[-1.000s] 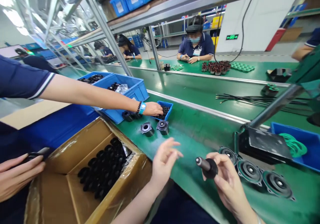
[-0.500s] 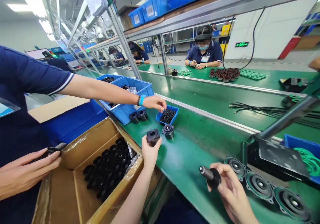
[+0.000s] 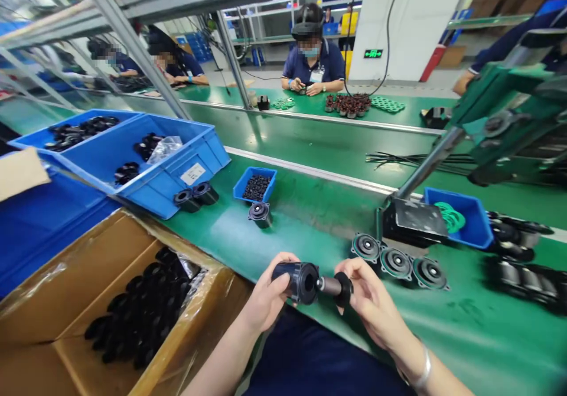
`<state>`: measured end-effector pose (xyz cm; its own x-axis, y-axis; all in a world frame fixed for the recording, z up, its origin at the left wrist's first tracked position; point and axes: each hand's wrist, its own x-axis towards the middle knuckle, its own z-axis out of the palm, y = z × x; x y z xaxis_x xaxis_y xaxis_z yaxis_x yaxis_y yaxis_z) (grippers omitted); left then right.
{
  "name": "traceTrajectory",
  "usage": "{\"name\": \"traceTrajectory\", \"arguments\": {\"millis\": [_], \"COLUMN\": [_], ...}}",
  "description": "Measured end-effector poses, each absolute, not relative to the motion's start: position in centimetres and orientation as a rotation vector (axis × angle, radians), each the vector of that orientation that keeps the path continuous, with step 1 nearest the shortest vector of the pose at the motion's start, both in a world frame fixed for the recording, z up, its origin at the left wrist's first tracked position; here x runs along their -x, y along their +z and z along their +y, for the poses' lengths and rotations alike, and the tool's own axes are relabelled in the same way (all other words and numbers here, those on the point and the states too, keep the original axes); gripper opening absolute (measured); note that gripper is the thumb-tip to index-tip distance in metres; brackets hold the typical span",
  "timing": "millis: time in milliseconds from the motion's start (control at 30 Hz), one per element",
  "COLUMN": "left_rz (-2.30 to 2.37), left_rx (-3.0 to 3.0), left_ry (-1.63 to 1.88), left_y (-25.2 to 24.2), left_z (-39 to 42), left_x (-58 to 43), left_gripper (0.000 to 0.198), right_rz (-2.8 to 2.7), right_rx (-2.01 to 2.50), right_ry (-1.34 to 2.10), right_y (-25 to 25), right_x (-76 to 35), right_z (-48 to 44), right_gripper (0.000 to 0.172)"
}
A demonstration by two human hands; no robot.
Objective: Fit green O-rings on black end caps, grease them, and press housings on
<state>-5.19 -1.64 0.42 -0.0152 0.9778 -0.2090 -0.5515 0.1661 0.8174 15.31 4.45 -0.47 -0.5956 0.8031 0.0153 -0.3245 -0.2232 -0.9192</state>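
My left hand [image 3: 270, 290] is closed around a black cylindrical housing [image 3: 303, 282], tilted so its round hollow end faces right. In my right hand [image 3: 365, 295] is a rotor [image 3: 331, 285], a dark shaft with a wide black disc, gripped at the disc end. The shaft's tip is at the mouth of the housing; whether it has entered cannot be made out. Beyond my hands one assembled motor housing [image 3: 260, 213] stands on the green bench [image 3: 212, 236]. Three more housings with green rings [image 3: 396, 262] stand in a row to the right.
A small blue bin of black parts [image 3: 254, 186] stands behind the single housing. Large blue crates [image 3: 195, 148] and an open cardboard box [image 3: 44, 319] of black parts are at left. A press with a lever [image 3: 416, 219] stands at right, beside a blue bin of green rings [image 3: 478, 219].
My hands have come together, bringing the rotor's tip to the housing's opening. The view has turned right, and the co-worker's arm at left is out of view.
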Motion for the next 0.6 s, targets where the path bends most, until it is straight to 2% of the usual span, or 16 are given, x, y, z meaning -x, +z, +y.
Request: {"name": "traceTrajectory", "arguments": {"millis": [100,267,400,600], "left_rz": [0.992,1.265,1.357,1.351], "left_rx": [-0.719,-0.998,-1.129,-1.051], "left_ry": [1.32,1.265,1.23,1.459], "left_y": [1.0,1.4,1.7,1.0], "left_z": [-1.2,-1.4,-1.4,-0.7], "left_x": [5.4,5.3,4.3,3.3], "left_gripper": [0.043,0.035,0.031,0.037], "right_rz": [-1.273,-1.434,-1.56,-1.839], "right_rx": [0.669,0.763,0.806,0.786], "right_ry": [1.921,1.871,1.693,1.382], "right_y": [-0.4,0.1,0.5,1.8], "right_x": [-15.4,-14.7,-13.3,-12.9], "right_z": [4.2,4.3,4.1,5.6], "right_gripper": [0.034,0.024,0.024,0.024]}}
